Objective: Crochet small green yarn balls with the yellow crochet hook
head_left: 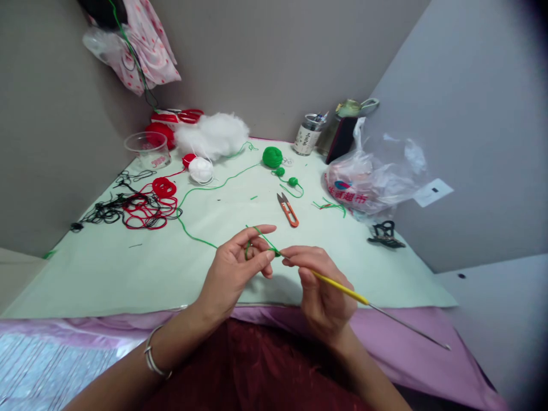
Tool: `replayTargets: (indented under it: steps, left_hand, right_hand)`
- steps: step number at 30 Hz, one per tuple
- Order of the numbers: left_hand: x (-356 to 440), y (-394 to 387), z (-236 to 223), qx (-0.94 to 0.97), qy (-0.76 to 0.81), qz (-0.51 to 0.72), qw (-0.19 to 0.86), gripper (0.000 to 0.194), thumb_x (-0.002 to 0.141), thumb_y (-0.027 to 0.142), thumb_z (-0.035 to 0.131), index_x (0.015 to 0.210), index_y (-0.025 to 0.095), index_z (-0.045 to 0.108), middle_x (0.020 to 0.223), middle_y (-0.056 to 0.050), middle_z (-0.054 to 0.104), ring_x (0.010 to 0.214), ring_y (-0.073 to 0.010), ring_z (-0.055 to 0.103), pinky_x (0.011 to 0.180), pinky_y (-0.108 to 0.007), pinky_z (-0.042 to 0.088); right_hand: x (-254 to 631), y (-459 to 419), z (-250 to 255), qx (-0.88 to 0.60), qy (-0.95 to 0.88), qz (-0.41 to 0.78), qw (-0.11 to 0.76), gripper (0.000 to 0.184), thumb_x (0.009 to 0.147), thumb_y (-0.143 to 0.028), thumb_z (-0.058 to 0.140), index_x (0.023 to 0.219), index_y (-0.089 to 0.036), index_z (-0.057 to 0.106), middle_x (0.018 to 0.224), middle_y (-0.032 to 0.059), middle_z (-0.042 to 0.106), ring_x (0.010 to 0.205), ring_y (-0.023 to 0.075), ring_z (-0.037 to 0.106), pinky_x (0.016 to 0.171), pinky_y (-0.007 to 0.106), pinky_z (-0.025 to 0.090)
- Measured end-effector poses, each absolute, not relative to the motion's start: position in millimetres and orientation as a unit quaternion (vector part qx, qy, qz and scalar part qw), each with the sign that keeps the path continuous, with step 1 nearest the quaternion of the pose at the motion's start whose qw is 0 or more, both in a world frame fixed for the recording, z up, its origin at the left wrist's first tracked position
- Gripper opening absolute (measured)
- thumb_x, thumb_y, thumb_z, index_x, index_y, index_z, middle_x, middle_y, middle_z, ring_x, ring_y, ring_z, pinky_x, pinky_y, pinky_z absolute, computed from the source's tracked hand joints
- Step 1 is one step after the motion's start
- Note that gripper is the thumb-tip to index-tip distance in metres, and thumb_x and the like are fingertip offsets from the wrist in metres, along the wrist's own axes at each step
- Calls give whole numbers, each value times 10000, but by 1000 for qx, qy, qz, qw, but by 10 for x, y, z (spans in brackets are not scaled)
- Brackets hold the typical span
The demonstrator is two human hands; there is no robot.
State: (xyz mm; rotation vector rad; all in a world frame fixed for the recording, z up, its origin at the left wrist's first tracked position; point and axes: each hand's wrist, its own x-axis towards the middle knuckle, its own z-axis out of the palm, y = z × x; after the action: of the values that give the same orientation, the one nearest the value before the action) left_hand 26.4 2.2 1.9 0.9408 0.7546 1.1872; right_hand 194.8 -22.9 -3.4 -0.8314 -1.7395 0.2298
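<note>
Grey walls [274, 68], pale tabletop [103, 279], green yarn [272, 157]

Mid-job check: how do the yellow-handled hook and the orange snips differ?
The yellow-handled hook is held in the right hand, while the orange snips lie on the tabletop. The hook is long and slender, with a thin metal shaft; the snips are shorter and wider, with two dark blades. The hook's handle is a straight rod, whereas the snips' handle forms a loop. Both have brightly coloured handles.
</note>
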Motion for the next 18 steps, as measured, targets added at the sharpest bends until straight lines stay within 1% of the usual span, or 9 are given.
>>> replayTargets:
  steps: [9,12,14,16,18]
  left_hand:
    - [251,52,42,430,333,520,659,308,878,210,839,1179,256,794,803,62,650,640,-55,659,664,-172,542]
    - [249,45,56,431,339,518,657,305,875,193,837,1173,237,789,776,64,650,636,-56,654,664,-170,542]
    - [258,29,69,429,340,518,658,322,865,182,841,1179,219,778,766,60,656,639,-62,654,665,-172,545]
    - [272,14,82,420,337,516,666,378,848,179,855,1212,204,759,765,53,668,647,-73,657,666,-177,550]
    - [280,12,94,393,331,507,692,469,825,197,879,1270,200,734,769,51,669,584,-61,616,589,-166,520]
  right_hand:
    - [1949,-238,-49,-355,-726,101,581,222,1039,-89,523,1131,-201,691,1000,69,776,965,187,746,837,329,617]
    - [1930,-223,-31,-349,-742,60,569,225,1041,-90,509,1132,-200,683,971,76,766,949,195,751,806,328,621]
    - [1910,-210,-48,-345,-758,20,553,230,1038,-92,510,1152,-194,682,997,92,768,936,195,751,787,321,623]
    - [1897,-204,-91,-352,-769,-19,533,243,1027,-89,537,1187,-186,692,1038,106,767,929,191,744,785,313,625]
    - [1895,-206,-139,-362,-775,-60,515,282,1002,-71,586,1225,-185,714,1081,115,758,967,199,737,806,319,627]
